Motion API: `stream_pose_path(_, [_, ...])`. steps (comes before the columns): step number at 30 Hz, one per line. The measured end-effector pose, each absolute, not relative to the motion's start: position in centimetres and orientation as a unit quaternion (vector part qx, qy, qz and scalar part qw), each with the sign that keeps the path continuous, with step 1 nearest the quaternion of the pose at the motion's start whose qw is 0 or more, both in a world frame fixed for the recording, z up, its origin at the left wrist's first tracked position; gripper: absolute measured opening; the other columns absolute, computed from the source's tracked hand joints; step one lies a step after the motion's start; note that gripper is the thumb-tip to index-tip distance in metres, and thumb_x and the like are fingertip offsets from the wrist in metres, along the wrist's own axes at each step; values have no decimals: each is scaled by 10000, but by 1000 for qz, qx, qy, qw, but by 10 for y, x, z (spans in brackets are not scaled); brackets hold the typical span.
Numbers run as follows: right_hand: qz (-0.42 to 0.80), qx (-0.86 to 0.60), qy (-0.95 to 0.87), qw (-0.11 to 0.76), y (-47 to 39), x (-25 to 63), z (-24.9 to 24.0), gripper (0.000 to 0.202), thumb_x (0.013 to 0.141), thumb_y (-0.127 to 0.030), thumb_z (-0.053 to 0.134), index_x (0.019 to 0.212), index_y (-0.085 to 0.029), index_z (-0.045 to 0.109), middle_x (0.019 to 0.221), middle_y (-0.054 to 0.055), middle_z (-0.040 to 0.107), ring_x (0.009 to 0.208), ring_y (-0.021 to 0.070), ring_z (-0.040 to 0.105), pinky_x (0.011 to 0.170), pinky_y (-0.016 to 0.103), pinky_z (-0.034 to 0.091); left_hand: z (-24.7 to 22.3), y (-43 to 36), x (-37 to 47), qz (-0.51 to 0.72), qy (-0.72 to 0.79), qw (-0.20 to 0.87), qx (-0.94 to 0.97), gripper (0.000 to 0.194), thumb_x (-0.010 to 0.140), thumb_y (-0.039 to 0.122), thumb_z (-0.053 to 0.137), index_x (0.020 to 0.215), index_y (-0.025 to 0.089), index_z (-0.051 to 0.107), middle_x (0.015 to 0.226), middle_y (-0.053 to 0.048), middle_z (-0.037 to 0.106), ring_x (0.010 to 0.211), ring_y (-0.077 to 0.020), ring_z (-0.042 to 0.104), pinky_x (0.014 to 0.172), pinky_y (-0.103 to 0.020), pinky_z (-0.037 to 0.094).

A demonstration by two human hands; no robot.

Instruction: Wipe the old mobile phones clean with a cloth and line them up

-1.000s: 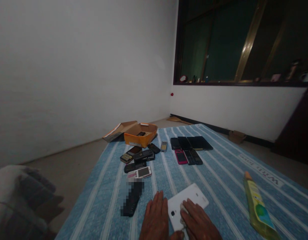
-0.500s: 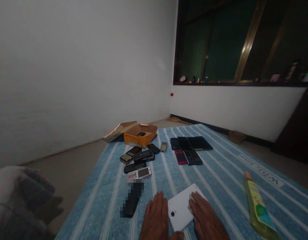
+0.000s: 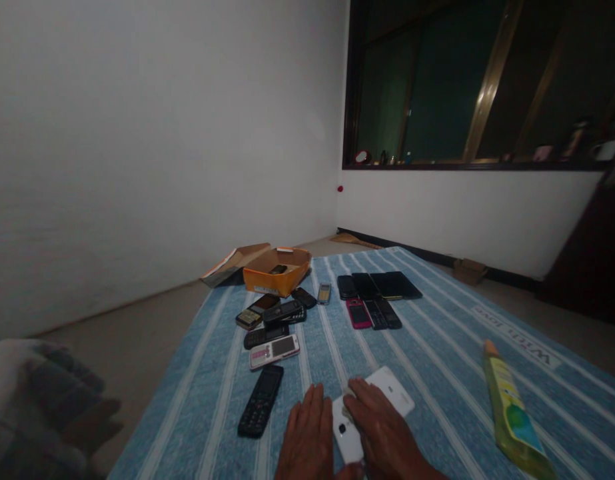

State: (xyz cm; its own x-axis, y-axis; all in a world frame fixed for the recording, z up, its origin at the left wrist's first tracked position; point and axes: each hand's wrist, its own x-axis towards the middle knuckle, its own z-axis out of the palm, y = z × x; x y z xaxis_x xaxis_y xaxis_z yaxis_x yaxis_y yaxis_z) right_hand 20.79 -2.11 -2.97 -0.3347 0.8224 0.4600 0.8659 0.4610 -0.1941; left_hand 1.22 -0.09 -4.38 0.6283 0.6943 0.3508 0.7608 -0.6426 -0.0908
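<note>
A white smartphone (image 3: pixel 393 392) lies on the striped cloth, its back and camera lens facing up. Along its left edge rests my left hand (image 3: pixel 307 433), fingers together and thumb at the near edge, holding it in place. My right hand (image 3: pixel 384 430) presses a small pale wiping cloth (image 3: pixel 347 400) onto the phone's back, close to the lens; most of that cloth is hidden under the fingers. Left of my hands lies a black keypad phone (image 3: pixel 260 402), with a white-and-pink phone (image 3: pixel 274 351) just beyond it.
An open orange box (image 3: pixel 270 283) with a phone inside stands at the far left. Near it several dark phones (image 3: pixel 284 312) lie piled. Further right, smartphones (image 3: pixel 367 285) and a pink phone (image 3: pixel 358 313) sit in rows. A bottle of yellow liquid (image 3: pixel 514 417) lies at the right.
My right hand has slid left across the phone's back with the wiping cloth, from its right side to near the lens. My left hand stays at the phone's edge.
</note>
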Motion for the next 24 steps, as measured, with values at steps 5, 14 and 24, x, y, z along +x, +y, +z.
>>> stream_pose_path(5, [-52, -600, -761, 241, -11, 233, -18, 432, 829, -40, 446, 1163, -185, 679, 1329, 128, 590, 1292, 317, 487, 1043, 500, 432, -30, -4, 10, -125, -407, 89, -901, 817, 735, 575, 649, 1369, 87, 479, 1436, -263, 437, 1315, -406, 443, 1014, -511, 456])
stream_pose_path(14, [-34, -590, -765, 256, -19, 221, -25, 417, 846, -44, 475, 1183, -200, 665, 1318, 121, 602, 1279, 285, 510, 1058, 484, 420, -1, -18, 25, -91, -465, 5, -881, 787, 717, 443, 685, 1379, 76, 471, 1485, -250, 354, 1373, -398, 348, 1084, -538, 377])
stream_pose_path(24, [78, -542, -804, 233, -36, 197, 1, 390, 891, -135, 540, 1261, -237, 609, 1407, 87, 531, 1362, 247, 408, 1117, 439, 346, 10, -18, 30, -103, -478, -13, -872, 706, 716, 374, 654, 1344, 84, 515, 1455, -238, 407, 1352, -388, 388, 1078, -557, 376])
